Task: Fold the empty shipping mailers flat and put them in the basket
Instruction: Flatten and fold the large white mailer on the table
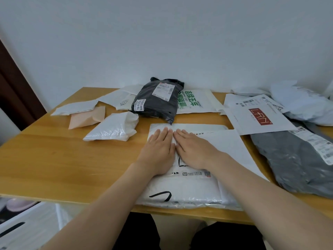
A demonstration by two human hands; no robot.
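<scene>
Hands lie flat side by side: left hand (158, 148) and right hand (194, 150), fingers straight and gripping nothing, press a white mailer (180, 186) at the wooden table's (54, 159) near edge, 6 o'clock. The task looks barely begun. Many mailers lie loose, including a black mailer (156, 100) at 12 o'clock and a grey mailer (297, 159) at 3. What seems to be the white basket (27, 228) sits below at 8 o'clock. Behind is a plain white wall (162, 42).

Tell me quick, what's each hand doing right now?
Left hand: open, fingers straight, pressing flat on the white mailer.
Right hand: open, fingers straight, pressing flat on the same mailer beside it.
</scene>
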